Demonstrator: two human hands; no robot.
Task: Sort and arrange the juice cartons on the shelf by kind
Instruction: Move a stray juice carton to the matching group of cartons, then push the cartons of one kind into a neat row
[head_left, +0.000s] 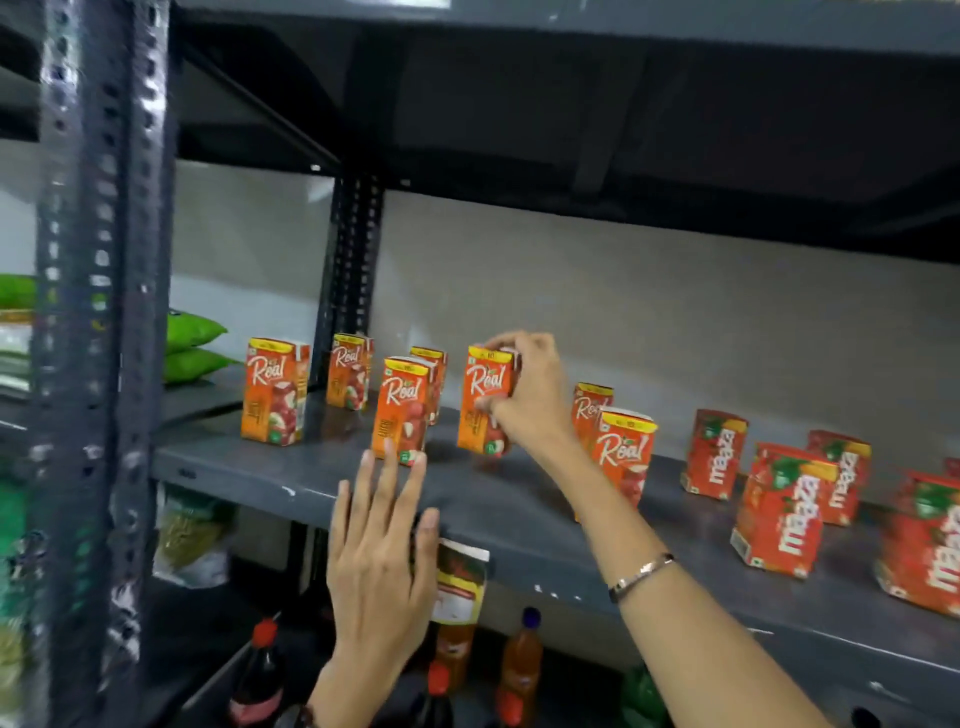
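Observation:
Several orange "Real" juice cartons stand on the grey metal shelf (260, 470), toward its left and middle. My right hand (524, 400) grips one of them, a Real carton (484, 400), from its right side, standing on or just above the shelf. My left hand (379, 551) hovers open, fingers spread, in front of the shelf edge, just below another Real carton (402, 408). More Real cartons stand at the left (274, 397) and right (626, 452). Several red "Maaza" cartons (782, 512) stand in a group at the right.
A perforated dark upright post (98, 312) rises at the left. Green packets (192, 345) lie on the neighbouring shelf. Below the shelf stand drink bottles (519, 670) and a jar (457, 587). Another shelf board hangs close overhead.

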